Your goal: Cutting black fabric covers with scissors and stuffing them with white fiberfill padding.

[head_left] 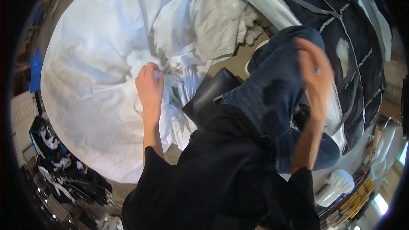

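Observation:
A large, round white fabric sack (pixel 85 81) bulges across the left, its cloth gathered in creases toward an opening near the middle. White fluffy stuffing (pixel 140 58) shows at that opening. My left hand (pixel 150 83) is there, fingers curled closed around a tuft of the stuffing. Over my bent knee, my right hand (pixel 314 66) is raised and smeared by motion. Something small and white shows by its fingers, too blurred to be sure of. Right of my legs lies a big black fabric piece (pixel 358 55) with pale, frayed seams.
Folded off-white cloth (pixel 217 25) lies beyond the sack. A black box-shaped seat or block (pixel 213 96) is beside my thigh. Dark material with white scraps (pixel 64 170) is piled at lower left. A plastic-wrapped bundle (pixel 336 187) and yellow rolls (pixel 358 198) stand at lower right.

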{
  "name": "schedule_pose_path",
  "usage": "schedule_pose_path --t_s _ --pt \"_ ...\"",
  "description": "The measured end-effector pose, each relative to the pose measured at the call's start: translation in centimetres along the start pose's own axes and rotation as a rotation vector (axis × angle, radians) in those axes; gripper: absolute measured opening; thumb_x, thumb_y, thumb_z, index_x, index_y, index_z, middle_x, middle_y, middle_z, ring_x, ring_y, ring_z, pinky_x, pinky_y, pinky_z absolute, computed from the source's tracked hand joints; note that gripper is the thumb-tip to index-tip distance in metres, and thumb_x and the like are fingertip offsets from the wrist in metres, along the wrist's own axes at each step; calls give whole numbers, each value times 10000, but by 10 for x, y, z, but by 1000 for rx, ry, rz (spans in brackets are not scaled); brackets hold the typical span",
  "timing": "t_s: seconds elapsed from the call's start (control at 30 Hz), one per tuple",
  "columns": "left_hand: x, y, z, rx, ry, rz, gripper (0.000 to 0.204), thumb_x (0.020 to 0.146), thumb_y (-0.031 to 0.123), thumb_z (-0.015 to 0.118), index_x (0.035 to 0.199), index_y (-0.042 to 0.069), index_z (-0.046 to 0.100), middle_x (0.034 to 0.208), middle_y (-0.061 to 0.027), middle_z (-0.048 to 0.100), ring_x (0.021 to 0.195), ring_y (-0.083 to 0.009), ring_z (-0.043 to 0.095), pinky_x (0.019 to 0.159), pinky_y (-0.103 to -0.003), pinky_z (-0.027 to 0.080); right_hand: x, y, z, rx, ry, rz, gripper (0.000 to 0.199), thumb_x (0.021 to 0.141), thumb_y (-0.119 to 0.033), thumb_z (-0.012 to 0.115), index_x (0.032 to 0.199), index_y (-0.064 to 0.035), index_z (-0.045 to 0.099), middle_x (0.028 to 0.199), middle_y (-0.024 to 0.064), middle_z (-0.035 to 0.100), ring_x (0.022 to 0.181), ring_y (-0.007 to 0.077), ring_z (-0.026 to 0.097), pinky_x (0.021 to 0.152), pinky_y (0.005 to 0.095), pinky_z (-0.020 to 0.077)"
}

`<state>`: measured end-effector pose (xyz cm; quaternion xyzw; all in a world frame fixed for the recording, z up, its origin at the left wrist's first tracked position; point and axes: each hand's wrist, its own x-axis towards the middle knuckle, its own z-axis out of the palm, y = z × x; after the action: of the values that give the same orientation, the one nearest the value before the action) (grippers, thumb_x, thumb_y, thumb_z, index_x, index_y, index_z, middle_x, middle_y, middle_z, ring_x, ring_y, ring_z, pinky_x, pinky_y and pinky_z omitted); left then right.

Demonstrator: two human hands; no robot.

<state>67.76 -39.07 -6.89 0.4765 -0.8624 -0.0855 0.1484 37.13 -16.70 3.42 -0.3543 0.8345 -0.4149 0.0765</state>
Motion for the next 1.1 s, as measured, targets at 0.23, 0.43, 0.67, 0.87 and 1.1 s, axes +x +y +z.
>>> schedule_pose_path --t_s 0.23,0.43,0.67,0.87,1.1 --pt "0 141 -47 -567 70 637 310 709 -4 749 968 68 593 993 -124 564 942 -375 547 820 -452 450 -9 -4 139 1366 -722 507 667 924 -418 607 1471 -160 325 1308 75 501 1231 205 467 949 378 454" --pt "-5 138 -13 -538 -310 573 484 766 51 740 1210 14 552 1285 -211 492 1230 -404 452 1037 -431 368 -41 -10 112 1499 -637 487 584 944 -331 613 1423 -94 377 1226 36 537 1064 128 530 868 276 465" --pt "9 272 7 -702 -335 1126 434 749 -40 688 1169 58 637 1345 -220 478 1262 -386 467 984 -420 436 -14 54 -34 1278 -171 434 295 931 -251 650 1148 -52 631 940 -29 639 843 51 571 709 228 475" --pt "53 447 23 -928 -513 1279 300 808 -61 537 1088 -8 632 1122 -172 631 1057 -331 611 923 -385 474 42 203 -171 273 615 186 217 874 -125 646 1024 31 635 970 127 646 918 188 630 762 327 509" --pt "91 590 250 -362 -183 1546 189 797 118 583 933 -12 597 951 -151 608 930 -323 608 855 -421 485 86 340 -146 -843 240 -93 415 818 -80 519 1221 20 525 1274 172 526 1208 299 511 1004 363 441"
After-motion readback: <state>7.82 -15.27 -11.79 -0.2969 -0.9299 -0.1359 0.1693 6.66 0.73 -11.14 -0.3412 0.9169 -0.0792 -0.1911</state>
